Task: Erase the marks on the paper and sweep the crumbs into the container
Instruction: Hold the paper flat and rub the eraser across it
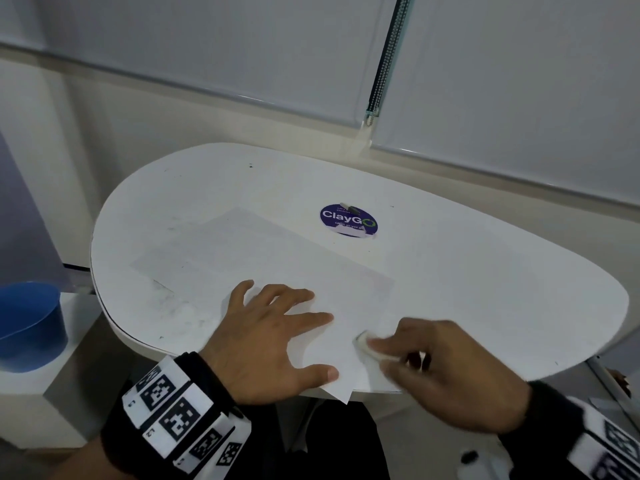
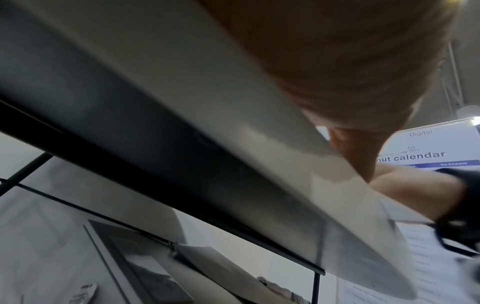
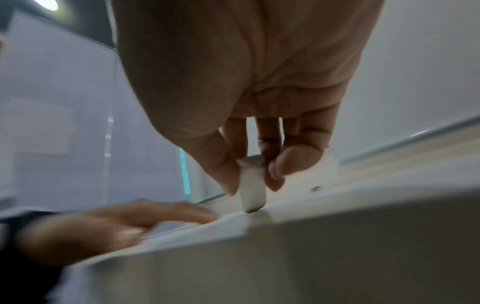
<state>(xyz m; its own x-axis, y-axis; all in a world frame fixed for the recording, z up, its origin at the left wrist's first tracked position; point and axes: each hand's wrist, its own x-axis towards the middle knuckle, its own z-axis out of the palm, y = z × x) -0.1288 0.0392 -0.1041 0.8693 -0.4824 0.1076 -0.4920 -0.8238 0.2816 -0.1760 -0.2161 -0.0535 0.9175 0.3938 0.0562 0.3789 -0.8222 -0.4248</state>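
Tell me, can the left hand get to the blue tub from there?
Probably yes. The left hand lies flat on the paper, holding nothing, and the tub sits low beside the table's left edge, nothing between.

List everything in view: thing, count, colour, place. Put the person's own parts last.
table: one, white, rounded, under the window blinds.
paper: one white sheet, at the table's near edge, a corner hanging over it.
eraser: one, white, tip down on the paper, pinched in the right hand.
sticker: one, round, purple, reading "ClayGo", on the table beyond the paper.
container: one, blue, on a low white ledge left of the table.
blinds: two, pale grey, behind the table, a bead chain between them.
wristbands: two, black with black-and-white markers, one per wrist.
left hand: fingers spread, pressing the paper flat.
right hand: blurred; fingers pinch the eraser.
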